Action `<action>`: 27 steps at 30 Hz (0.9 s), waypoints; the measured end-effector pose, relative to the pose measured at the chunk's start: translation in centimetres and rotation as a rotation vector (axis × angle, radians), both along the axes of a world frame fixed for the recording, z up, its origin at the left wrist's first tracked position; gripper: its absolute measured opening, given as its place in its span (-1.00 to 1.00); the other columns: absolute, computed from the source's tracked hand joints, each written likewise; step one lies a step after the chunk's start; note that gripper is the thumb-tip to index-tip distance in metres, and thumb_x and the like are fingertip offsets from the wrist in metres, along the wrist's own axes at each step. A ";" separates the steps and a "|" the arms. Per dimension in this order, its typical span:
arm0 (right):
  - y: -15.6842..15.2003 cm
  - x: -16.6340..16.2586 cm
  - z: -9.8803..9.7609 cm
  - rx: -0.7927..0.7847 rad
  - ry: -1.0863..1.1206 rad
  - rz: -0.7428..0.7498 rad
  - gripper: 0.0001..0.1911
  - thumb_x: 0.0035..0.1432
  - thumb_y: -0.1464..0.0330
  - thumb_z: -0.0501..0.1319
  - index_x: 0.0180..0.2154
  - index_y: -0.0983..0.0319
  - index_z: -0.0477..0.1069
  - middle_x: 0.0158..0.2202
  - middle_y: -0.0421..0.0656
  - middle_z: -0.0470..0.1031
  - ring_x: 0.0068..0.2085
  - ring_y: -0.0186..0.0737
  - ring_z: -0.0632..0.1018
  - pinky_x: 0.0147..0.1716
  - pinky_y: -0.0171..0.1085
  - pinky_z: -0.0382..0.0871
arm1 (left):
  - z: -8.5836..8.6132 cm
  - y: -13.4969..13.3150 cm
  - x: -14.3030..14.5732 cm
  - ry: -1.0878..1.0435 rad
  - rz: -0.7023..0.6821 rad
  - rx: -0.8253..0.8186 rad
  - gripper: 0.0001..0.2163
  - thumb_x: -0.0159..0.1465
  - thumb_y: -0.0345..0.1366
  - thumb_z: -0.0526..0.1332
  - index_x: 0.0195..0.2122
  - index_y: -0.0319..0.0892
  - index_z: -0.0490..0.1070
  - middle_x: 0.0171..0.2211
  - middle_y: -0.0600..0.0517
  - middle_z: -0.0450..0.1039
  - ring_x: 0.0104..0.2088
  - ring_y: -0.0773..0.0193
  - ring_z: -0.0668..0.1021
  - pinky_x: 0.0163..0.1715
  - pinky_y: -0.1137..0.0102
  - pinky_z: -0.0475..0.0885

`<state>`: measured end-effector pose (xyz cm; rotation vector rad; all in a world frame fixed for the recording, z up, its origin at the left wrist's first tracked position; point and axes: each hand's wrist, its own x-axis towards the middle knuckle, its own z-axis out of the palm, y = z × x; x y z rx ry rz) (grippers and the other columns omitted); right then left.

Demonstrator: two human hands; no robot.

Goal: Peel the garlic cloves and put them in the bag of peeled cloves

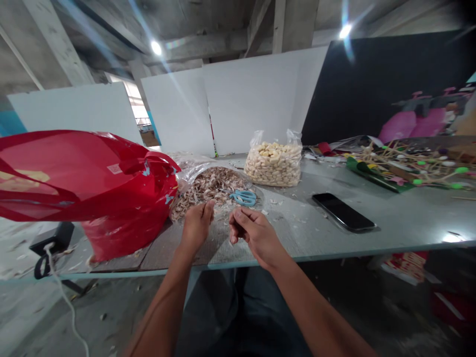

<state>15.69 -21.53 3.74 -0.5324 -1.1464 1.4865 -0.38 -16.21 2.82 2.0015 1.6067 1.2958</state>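
Note:
My left hand point(198, 221) is closed above the table's front part, thumb pressed on curled fingers. Whatever it pinches, if anything, is hidden. Facing it a short way right, my right hand point(256, 230) is also closed, with fingertips curled in towards the thumb; I cannot make out anything in it. Just beyond both hands lies a heap of dry brown skins or husks point(213, 183), partly on clear plastic. Light-blue handled scissors point(245, 198) rest at the heap's right edge. Behind stands a clear plastic bag point(273, 163) full of pale, clove-like pieces.
A big red plastic bag point(130, 213) stands at left, beside a black box point(52, 243) with a white cable. Right of my hands lies a black phone point(344, 212). Craft sticks with green tips point(439, 173) clutter the far right. White panels point(260, 99) stand behind the table.

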 end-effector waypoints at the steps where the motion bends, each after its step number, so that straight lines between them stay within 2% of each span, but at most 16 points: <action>1: -0.2 0.0 0.1 0.001 -0.005 -0.005 -0.65 0.09 0.09 0.25 -0.45 0.27 0.40 -0.62 -0.28 0.35 -0.60 -0.44 0.37 -0.55 -0.40 0.27 | 0.1 -0.1 0.1 -0.028 -0.032 0.020 -0.78 0.24 -0.18 0.09 -0.45 -0.18 0.38 -0.55 0.08 0.37 -0.55 0.37 0.38 -0.50 0.47 0.25; 2: -0.3 0.1 0.2 0.006 -0.010 -0.011 -0.66 0.10 0.10 0.25 -0.45 0.27 0.40 -0.62 -0.28 0.35 -0.60 -0.44 0.37 -0.55 -0.40 0.27 | 0.2 -0.4 0.2 -0.060 -0.071 0.057 -0.85 0.18 -0.23 0.17 -0.28 -0.17 0.40 -0.41 0.05 0.43 -0.49 0.37 0.42 -0.46 0.48 0.29; 4: -0.6 0.2 0.3 0.026 -0.020 -0.037 -0.68 0.11 0.13 0.24 -0.46 0.27 0.42 -0.62 -0.28 0.35 -0.60 -0.45 0.37 -0.55 -0.40 0.26 | 0.9 -1.3 0.5 -0.145 -0.140 0.052 -0.69 0.12 -0.26 0.23 -0.09 -0.17 0.35 -0.23 0.00 0.44 -0.44 0.38 0.45 -0.44 0.48 0.34; 8: -1.2 0.3 0.6 0.083 -0.050 -0.117 -0.75 0.03 0.21 0.33 -0.48 0.26 0.43 -0.62 -0.28 0.35 -0.59 -0.45 0.35 -0.56 -0.41 0.24 | 3.1 -4.5 1.6 -0.353 -0.231 0.039 -0.83 0.18 -0.23 0.22 -0.26 -0.20 0.38 -0.43 0.07 0.39 -0.47 0.38 0.44 -0.44 0.49 0.37; 11: -2.0 0.3 1.0 0.106 -0.012 -0.137 -0.77 0.02 0.22 0.34 -0.44 0.25 0.44 -0.60 -0.26 0.39 -0.57 -0.42 0.38 -0.54 -0.38 0.29 | 4.2 -6.7 2.4 -0.444 -0.293 0.028 -0.86 0.18 -0.23 0.24 -0.31 -0.19 0.40 -0.46 0.08 0.39 -0.47 0.39 0.45 -0.46 0.50 0.38; 14: -2.8 0.2 1.4 0.153 0.038 -0.130 -0.76 0.13 0.19 0.25 -0.37 0.25 0.48 -0.57 -0.22 0.43 -0.52 -0.37 0.44 -0.50 -0.34 0.36 | 4.4 -7.9 3.0 -0.499 -0.331 -0.021 -0.84 0.19 -0.21 0.24 -0.31 -0.19 0.41 -0.46 0.05 0.43 -0.47 0.36 0.47 -0.46 0.47 0.41; 18: -3.5 0.2 1.5 0.161 0.062 -0.118 -0.78 0.17 0.22 0.23 -0.38 0.24 0.48 -0.58 -0.24 0.42 -0.53 -0.38 0.44 -0.49 -0.34 0.37 | 4.0 -8.3 3.3 -0.519 -0.329 -0.067 -0.81 0.19 -0.15 0.25 -0.33 -0.19 0.40 -0.50 0.04 0.44 -0.50 0.33 0.48 -0.49 0.44 0.44; 23: -3.9 0.5 1.0 0.062 0.096 -0.150 -0.79 0.10 0.23 0.30 -0.42 0.25 0.45 -0.59 -0.24 0.44 -0.54 -0.38 0.44 -0.45 -0.34 0.36 | 4.4 -8.9 3.8 -0.447 -0.242 0.031 -0.78 0.13 -0.12 0.30 -0.40 -0.18 0.44 -0.53 0.04 0.45 -0.52 0.33 0.48 -0.52 0.45 0.44; 27: -3.8 0.7 0.8 0.101 0.061 -0.246 -0.79 0.13 0.23 0.27 -0.43 0.24 0.46 -0.60 -0.24 0.44 -0.53 -0.39 0.43 -0.46 -0.35 0.34 | 4.8 -9.0 4.0 -0.453 -0.241 0.056 -0.81 0.15 -0.15 0.28 -0.38 -0.17 0.51 -0.51 0.03 0.48 -0.51 0.33 0.48 -0.49 0.44 0.46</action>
